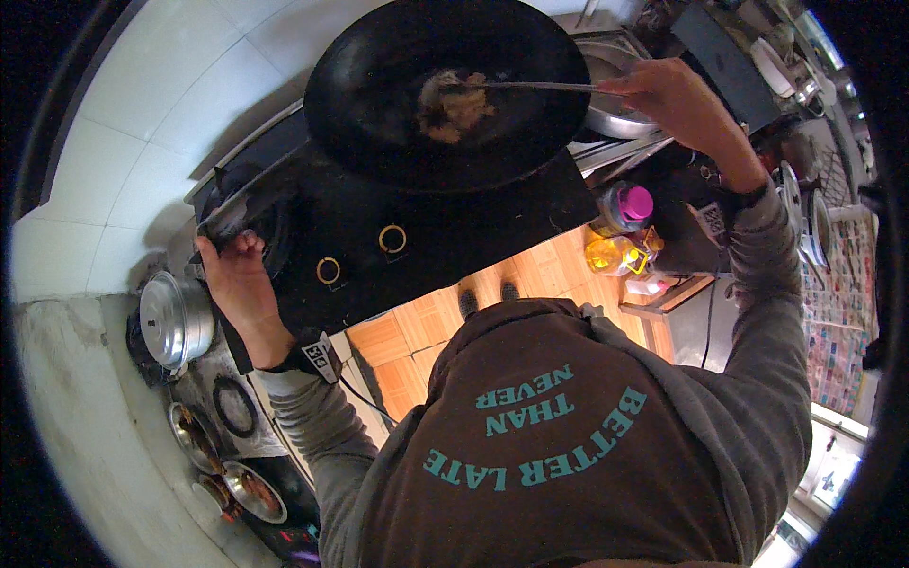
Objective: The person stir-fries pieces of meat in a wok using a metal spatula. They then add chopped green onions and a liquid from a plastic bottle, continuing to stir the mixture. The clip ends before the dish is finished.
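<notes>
A large black wok [369, 142] sits over the black stovetop [454, 220]. Low in its bowl lies a small heap of light brown food [458, 113]. My right hand [657, 92] grips the thin handle of a metal cooking utensil [540, 86]; its head is in the food and its shape is unclear. At the stove's left end, my left hand [245, 284] is turned palm up, with thumb and curled fingers around the end of a long dark bar [266, 174]. That bar runs to the wok's rim and looks like its handle, though the area is dim.
A lidded aluminium pot [174, 323] stands left of the stove. Metal bowls of food [254, 492] are at lower left. A metal pan [618, 117] sits right of the wok. Below it are a pink-capped jar [632, 206] and a yellow oil bottle [611, 255]. Tiled wall [163, 92] rises behind.
</notes>
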Available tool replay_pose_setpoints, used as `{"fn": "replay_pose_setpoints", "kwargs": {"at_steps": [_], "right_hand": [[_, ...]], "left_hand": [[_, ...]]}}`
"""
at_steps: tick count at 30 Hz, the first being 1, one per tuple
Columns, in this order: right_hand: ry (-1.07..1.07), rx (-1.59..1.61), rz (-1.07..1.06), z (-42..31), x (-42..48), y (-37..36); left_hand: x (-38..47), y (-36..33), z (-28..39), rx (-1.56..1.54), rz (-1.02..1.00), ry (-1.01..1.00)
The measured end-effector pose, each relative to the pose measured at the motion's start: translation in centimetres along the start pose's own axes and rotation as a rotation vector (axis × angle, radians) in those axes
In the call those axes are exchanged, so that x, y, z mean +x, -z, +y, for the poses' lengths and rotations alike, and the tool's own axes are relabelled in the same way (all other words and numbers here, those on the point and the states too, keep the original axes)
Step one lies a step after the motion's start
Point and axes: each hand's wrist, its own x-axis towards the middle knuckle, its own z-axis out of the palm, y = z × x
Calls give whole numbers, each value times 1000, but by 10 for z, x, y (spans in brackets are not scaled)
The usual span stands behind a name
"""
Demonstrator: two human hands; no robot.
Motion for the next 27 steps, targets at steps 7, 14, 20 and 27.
{"fn": "replay_pose_setpoints", "kwargs": {"at_steps": [7, 14, 20, 27], "right_hand": [[-244, 60, -49, 27, -65, 66], [-63, 51, 13, 34, -45, 22], [-153, 306, 20, 44, -13, -15], [-395, 493, -105, 13, -4, -27]], "left_hand": [[0, 1, 0, 26, -3, -45], [1, 3, 0, 5, 9, -32], [-1, 1, 0, -30, 13, -16], [1, 0, 2, -20, 1, -10]]}}
